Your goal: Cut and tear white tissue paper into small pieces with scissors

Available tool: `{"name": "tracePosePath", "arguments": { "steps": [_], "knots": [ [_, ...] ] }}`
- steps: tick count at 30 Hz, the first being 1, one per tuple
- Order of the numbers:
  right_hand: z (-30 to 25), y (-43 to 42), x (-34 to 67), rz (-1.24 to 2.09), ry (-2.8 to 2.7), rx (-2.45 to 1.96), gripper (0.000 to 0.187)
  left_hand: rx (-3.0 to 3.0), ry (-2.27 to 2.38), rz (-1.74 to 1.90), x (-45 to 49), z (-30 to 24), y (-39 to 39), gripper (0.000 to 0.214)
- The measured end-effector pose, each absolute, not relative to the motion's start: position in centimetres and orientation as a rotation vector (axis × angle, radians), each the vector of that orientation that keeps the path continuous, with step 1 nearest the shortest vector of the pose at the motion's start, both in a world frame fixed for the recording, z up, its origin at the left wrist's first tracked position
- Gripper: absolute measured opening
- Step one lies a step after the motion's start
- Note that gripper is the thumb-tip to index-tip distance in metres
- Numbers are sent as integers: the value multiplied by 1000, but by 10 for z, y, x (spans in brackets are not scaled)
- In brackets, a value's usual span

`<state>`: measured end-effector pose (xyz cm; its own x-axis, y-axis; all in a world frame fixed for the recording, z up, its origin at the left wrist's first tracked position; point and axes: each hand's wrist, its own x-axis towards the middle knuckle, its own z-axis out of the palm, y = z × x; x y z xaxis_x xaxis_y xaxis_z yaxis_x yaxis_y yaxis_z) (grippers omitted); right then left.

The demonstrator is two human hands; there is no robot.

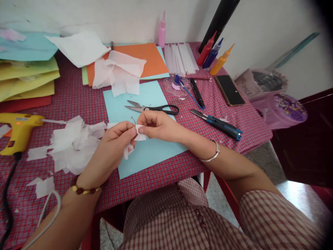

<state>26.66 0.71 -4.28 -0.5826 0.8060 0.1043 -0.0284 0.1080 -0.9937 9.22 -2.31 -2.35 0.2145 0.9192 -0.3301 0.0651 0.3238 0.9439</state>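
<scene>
Over a light blue sheet of paper [151, 152], my two hands meet. The fingers of my left hand [116, 139] pinch a small bunch of white tissue paper [128, 151], part of which hangs below them. A thin dark wire [133, 120] sticks up between the hands. My right hand [160, 125] pinches a small white paper piece [141, 133] against the left fingertips. Just beyond the hands lie black-handled scissors [153, 108], blades apart. A pile of white tissue pieces [76, 144] is spread to the left of my left hand.
A yellow glue gun [20, 132] with a cord lies at left. At right are a utility knife [218, 125], a black marker [197, 93], a phone [229, 90] and paint bottles [213, 53]. White glue sticks [180, 59] and orange paper [151, 60] lie at the back.
</scene>
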Motion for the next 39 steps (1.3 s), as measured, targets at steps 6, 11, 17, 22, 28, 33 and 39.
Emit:
{"name": "tracePosePath", "arguments": {
  "steps": [6,11,17,22,28,33,39],
  "knots": [
    [-44,7,267,1577,-1702,-762,7,1077,1213,814,90,-27,-24,15],
    [-42,7,267,1592,-1723,-771,8,1062,1238,822,91,-23,-25,16],
    [-44,7,267,1554,-1736,-763,8,1128,1254,789,93,-23,-25,17],
    [-45,7,266,1523,-1730,-764,8,1186,1279,752,92,-26,-25,18],
    [-44,6,266,1519,-1724,-754,7,1222,1288,741,92,-24,-26,20],
    [-44,7,266,1502,-1742,-751,7,1269,1287,745,93,-24,-26,23],
    [-42,6,266,1507,-1739,-756,8,1251,1307,753,94,-23,-27,22]
  ]
}}
